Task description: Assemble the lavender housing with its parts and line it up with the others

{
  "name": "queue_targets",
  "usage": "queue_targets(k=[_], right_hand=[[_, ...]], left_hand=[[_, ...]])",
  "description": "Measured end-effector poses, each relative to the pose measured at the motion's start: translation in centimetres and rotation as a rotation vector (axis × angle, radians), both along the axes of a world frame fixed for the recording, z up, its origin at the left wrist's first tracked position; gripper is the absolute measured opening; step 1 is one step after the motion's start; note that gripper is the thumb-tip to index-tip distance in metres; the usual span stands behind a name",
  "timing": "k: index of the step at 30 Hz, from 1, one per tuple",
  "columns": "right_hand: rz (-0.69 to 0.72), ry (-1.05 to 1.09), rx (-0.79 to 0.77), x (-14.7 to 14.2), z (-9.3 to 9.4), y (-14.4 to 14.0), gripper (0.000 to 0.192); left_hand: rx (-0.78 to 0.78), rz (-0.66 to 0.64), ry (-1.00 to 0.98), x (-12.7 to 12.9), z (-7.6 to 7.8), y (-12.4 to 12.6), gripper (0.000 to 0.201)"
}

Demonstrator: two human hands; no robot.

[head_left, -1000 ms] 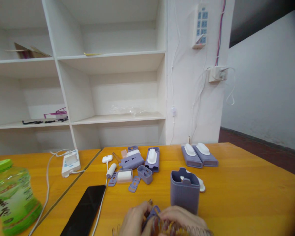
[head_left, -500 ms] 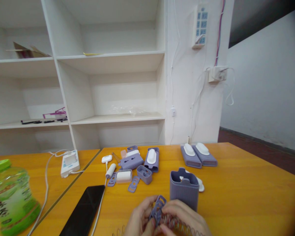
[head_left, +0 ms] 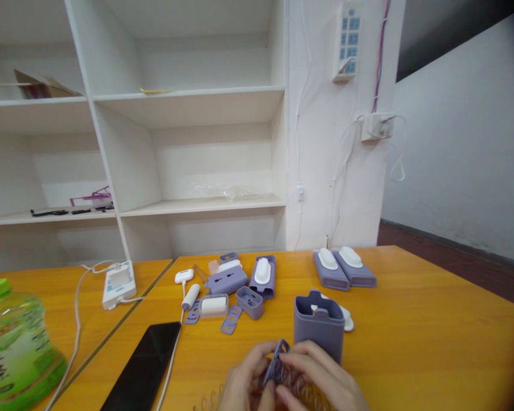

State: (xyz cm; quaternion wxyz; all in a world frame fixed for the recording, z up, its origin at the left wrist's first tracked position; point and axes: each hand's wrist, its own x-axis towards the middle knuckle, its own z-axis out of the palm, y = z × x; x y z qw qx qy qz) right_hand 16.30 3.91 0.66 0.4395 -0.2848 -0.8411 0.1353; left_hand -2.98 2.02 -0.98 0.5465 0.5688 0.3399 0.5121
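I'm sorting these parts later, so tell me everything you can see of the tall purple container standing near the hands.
The tall purple container stands upright on the orange table, open at the top. It looks like ribbed matte plastic or silicone, with a notched rim. A white piece lies right behind it. The right hand is just in front; whether they touch is unclear.

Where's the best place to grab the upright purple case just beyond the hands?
Probably by its two ribbed side walls, near the top, coming from above. The purple case stands upright with its open mouth up and bare tabletop at its right; the right hand crowds its base, so a low approach looks blocked.
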Motion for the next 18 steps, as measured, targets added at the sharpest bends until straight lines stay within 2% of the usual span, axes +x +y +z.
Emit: queue_targets(k=[2,5,8,14,18], right_hand=[[-0.021,-0.004,0.011,0.0,0.1,-0.1,0.037],[-0.007,-0.035,0.04,0.3,0.2,-0.1,0.05],[0.032,-0.071,0.078,0.9,0.4,0.0,0.061],[0.03,-0.109,0.166,1.3,0.9,0.2,0.046],[0.042,-0.086,0.196,1.0,1.4,0.0,0.043]], left_hand=[[-0.014,-0.008,-0.02,0.0,0.2,-0.2,0.052],[-0.012,-0.007,-0.05,0.0,0.3,-0.2,0.058],[-0.004,0.013,-0.037,0.0,-0.3,0.0,0.061],[-0.02,0.058,-0.003,0.3,-2.2,0.4,0.066],[0.018,0.071,0.091,0.1,-1.4,0.1,0.065]])
